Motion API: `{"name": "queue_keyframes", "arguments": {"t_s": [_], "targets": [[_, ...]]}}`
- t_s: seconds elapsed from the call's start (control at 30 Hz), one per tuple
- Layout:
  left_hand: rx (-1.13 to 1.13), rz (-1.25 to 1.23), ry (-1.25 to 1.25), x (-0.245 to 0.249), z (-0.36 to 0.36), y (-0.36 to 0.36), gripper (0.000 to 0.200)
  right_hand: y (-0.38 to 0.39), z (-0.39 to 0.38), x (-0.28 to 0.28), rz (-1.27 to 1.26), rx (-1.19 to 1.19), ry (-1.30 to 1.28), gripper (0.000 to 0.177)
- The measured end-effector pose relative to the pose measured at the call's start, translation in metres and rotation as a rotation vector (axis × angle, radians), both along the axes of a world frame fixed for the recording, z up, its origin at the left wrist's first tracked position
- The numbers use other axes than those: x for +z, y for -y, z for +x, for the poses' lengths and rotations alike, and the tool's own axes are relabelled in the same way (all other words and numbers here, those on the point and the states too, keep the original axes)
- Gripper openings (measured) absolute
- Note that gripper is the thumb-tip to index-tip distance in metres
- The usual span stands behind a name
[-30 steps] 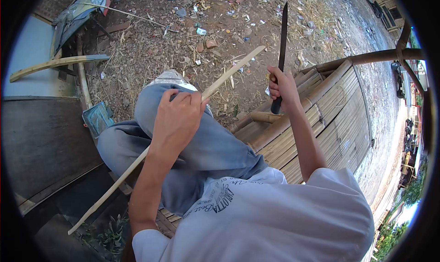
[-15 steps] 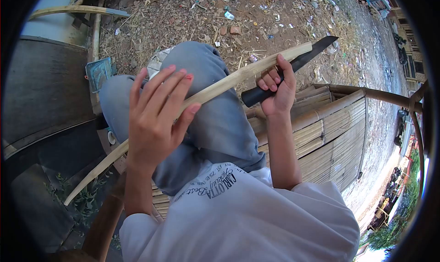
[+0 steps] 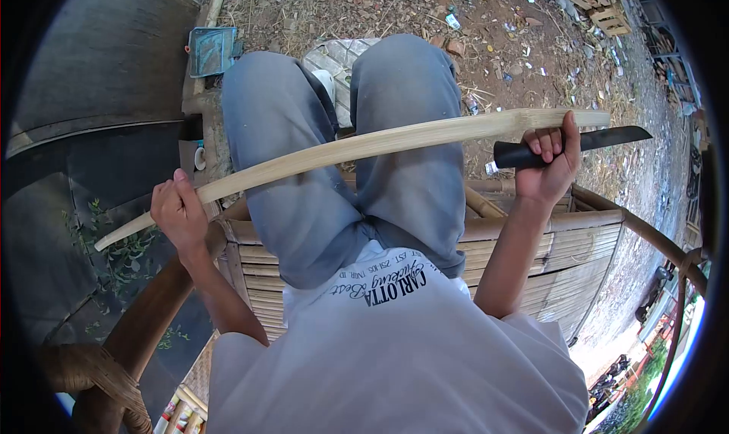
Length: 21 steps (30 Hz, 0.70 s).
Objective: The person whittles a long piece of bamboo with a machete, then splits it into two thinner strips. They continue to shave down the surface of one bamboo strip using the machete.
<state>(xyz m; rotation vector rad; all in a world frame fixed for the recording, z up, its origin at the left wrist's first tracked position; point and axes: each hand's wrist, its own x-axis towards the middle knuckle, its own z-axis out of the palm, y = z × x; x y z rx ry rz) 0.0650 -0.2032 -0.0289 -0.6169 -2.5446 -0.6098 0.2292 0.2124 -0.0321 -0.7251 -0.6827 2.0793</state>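
A long, curved, pale bamboo strip (image 3: 364, 143) lies across above both thighs. Near its thin lower end, my left hand (image 3: 179, 210) is closed round it. My right hand (image 3: 548, 157) grips the black handle of a knife (image 3: 615, 136), its dark blade pointing right, and the raised index finger touches the strip near its wide end. The knife is just below the strip, roughly alongside it.
I sit on a bamboo-slat bench (image 3: 547, 255) with round rails. A blue tray (image 3: 213, 52) is beyond my left knee. Dirt ground with litter (image 3: 493, 62) lies ahead, a dark panel (image 3: 99, 62) at the left, and a leafy plant (image 3: 121, 259) below it.
My left hand, spread over the strip before, has moved left and down and closed near its thin end. My right hand with the knife has shifted right, and the strip lies flatter.
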Motion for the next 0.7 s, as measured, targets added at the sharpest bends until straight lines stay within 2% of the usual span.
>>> {"name": "queue_keyframes", "arguments": {"t_s": [0.1,0.27,0.37,0.43,0.47,0.5,0.53,0.6,0.7], "targets": [[-0.029,-0.036,0.039,0.018,-0.014,-0.022,0.04,-0.023,-0.001,0.005,-0.017,-0.04,-0.011,0.02],[-0.084,-0.123,0.032,0.033,-0.031,-0.075,0.041,-0.059,0.003,-0.013,-0.044,0.103,0.022,0.023],[-0.134,-0.117,0.084,0.032,-0.034,-0.078,0.035,-0.048,-0.003,-0.014,-0.342,0.061,-0.063,0.033],[-0.155,-0.146,0.114,0.036,-0.036,-0.071,0.034,-0.05,-0.002,-0.019,-0.363,0.065,-0.148,0.034],[-0.275,-0.135,0.059,0.038,-0.037,-0.064,0.034,-0.05,-0.002,-0.023,-0.39,0.053,-0.231,0.035],[-0.397,-0.127,0.005,0.041,-0.038,-0.055,0.034,-0.047,-0.005,-0.018,-0.302,0.017,-0.195,0.034],[-0.39,-0.139,0.004,0.044,-0.038,-0.044,0.034,-0.05,-0.004,-0.018,-0.22,0.026,-0.164,0.034],[-0.309,-0.265,0.024,0.05,-0.039,-0.018,0.034,-0.052,-0.002,-0.011,-0.136,-0.018,-0.087,0.033],[-0.216,-0.26,0.052,0.04,-0.039,0.013,0.04,-0.057,0.003,-0.008,-0.117,-0.005,-0.093,0.029]]}}
